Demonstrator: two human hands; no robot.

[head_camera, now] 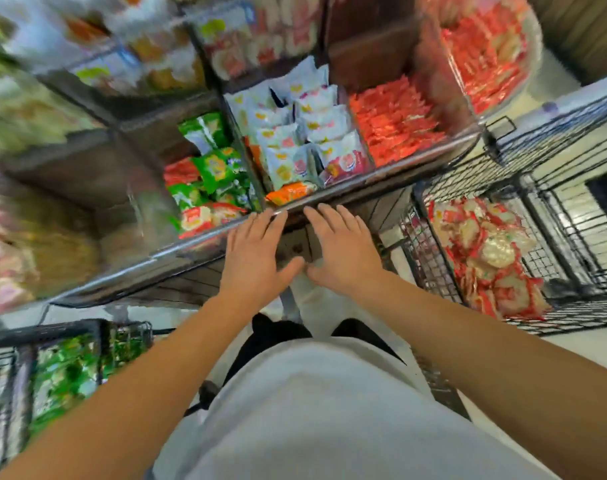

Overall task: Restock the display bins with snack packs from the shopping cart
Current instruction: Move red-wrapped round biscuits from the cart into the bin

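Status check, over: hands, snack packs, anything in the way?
Left hand and right hand open, empty, at the bin front edge. Red snack packs wait in the wire cart on the right. Nothing blocks the reach.

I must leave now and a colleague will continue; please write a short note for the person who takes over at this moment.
Left hand and right hand: both open, empty, fingers straight, at the front rim of the display bins.
Bins: green packs in the left one, white packs in the middle, orange-red packs in the right.
Stock: red-and-white snack packs in the wire cart on the right; green packs in a cart lower left.
Done: bins partly filled.
Left: both carts still hold packs to move.
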